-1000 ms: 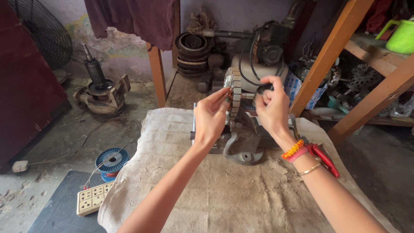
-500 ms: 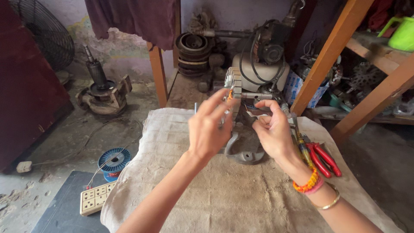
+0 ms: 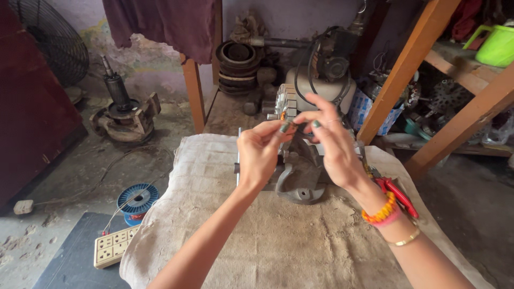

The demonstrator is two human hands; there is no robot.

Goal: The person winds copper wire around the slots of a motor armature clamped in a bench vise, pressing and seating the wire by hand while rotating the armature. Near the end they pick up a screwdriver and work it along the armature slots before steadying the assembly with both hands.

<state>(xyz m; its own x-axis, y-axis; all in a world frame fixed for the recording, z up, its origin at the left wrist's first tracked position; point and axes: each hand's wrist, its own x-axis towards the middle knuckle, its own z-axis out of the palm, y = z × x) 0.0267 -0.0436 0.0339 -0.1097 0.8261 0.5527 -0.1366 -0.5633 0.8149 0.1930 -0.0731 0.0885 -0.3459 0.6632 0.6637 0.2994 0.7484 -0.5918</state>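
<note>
We've got both hands up over the cloth-covered bench (image 3: 225,251): our left hand (image 3: 259,155) and right hand (image 3: 332,142) meet fingertip to fingertip, pinching something too small to make out, right above the grey motor (image 3: 300,179). Red pliers (image 3: 396,195) lie by our right wrist; a blue wire spool (image 3: 137,199) sits on the floor.

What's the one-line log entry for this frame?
left hand: pinching small part | right hand: fingers on same part | motor stator: on cloth-covered table | red pliers: beside right wrist
</note>
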